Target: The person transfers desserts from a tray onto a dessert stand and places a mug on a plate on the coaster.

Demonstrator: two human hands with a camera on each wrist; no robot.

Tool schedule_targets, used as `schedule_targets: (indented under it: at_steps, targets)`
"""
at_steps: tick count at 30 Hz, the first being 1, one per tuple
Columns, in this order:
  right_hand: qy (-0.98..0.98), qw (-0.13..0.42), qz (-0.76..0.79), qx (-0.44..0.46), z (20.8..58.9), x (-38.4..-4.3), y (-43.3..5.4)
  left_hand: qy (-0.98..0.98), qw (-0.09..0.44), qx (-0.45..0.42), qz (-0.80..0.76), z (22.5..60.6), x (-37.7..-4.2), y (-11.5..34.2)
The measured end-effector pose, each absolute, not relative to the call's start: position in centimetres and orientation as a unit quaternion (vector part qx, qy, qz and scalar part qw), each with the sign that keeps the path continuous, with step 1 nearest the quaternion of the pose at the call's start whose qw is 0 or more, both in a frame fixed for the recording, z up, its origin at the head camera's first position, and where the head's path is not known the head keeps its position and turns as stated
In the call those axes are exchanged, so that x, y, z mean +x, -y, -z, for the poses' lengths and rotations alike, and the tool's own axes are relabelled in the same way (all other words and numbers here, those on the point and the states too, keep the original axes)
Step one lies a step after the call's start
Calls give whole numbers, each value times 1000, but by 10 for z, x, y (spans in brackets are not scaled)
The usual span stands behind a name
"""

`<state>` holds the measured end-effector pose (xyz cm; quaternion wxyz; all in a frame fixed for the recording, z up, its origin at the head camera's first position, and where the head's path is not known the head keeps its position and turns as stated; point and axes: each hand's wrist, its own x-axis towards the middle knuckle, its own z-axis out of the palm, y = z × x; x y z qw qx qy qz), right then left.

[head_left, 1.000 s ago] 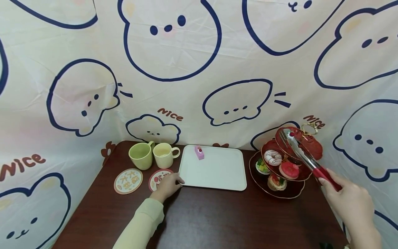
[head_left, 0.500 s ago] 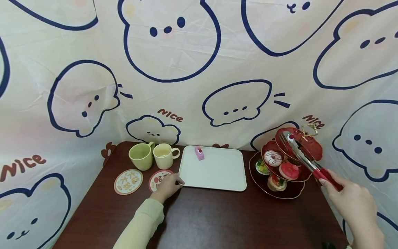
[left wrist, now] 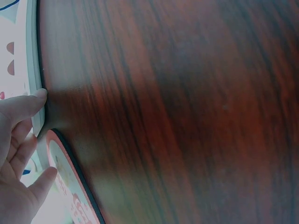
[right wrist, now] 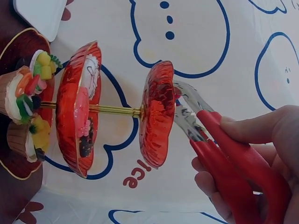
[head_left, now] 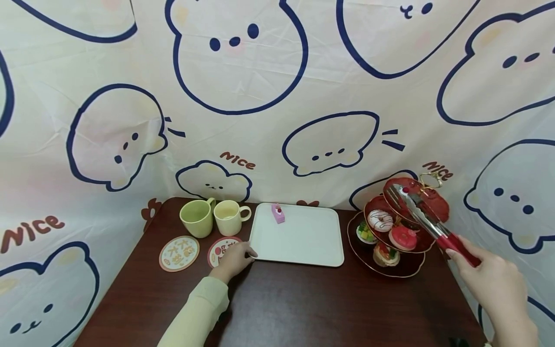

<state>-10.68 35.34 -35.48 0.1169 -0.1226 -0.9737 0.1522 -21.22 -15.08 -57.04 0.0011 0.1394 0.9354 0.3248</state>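
Note:
My left hand grips the near left corner of a white tray, with fingertips at its rim also in the left wrist view. A pink cake slice lies near the tray's back edge. My right hand holds metal tongs by their red handles. The tong heads reach over the top plate of a three-tier red stand. Between them shows a red cherry; the piece under it is mostly hidden. In the right wrist view the top plate partly covers the tong heads.
The middle tier carries a white donut and a pink donut; cupcakes sit on the bottom tier. Left of the tray stand a green mug and a pale yellow mug, with round coasters before them. A patterned cloth hangs behind.
The tongs and my right hand have shifted very slightly down and to the right over the top plate. My left hand stays at the tray corner.

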Motion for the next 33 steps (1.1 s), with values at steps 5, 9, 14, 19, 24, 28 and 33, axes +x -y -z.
schedule_targets:
  at_steps: [5, 9, 14, 19, 24, 28, 33]
  targets:
    - [973, 112, -153, -131, 355, -106, -354, -935, -1, 142, -325, 571, -213, 151]
    - [973, 114, -148, -137, 354, -104, -355, -935, 1, 142, -326, 571, -213, 151]
    - [974, 122, -134, -134, 354, -103, -357, -935, -1, 140, -327, 569, -213, 151]
    - [975, 120, -132, -136, 354, -103, -358, -935, -1, 141, -325, 570, -213, 152]
    - [974, 125, -131, -136, 352, -100, -357, -937, 3, 138, -322, 571, -212, 152]
    - [974, 133, -129, -132, 350, -97, -354, -936, 3, 135, -324, 571, -212, 152]
    - [972, 153, -122, -130, 346, -95, -347, -936, -2, 139, -325, 572, -212, 151]
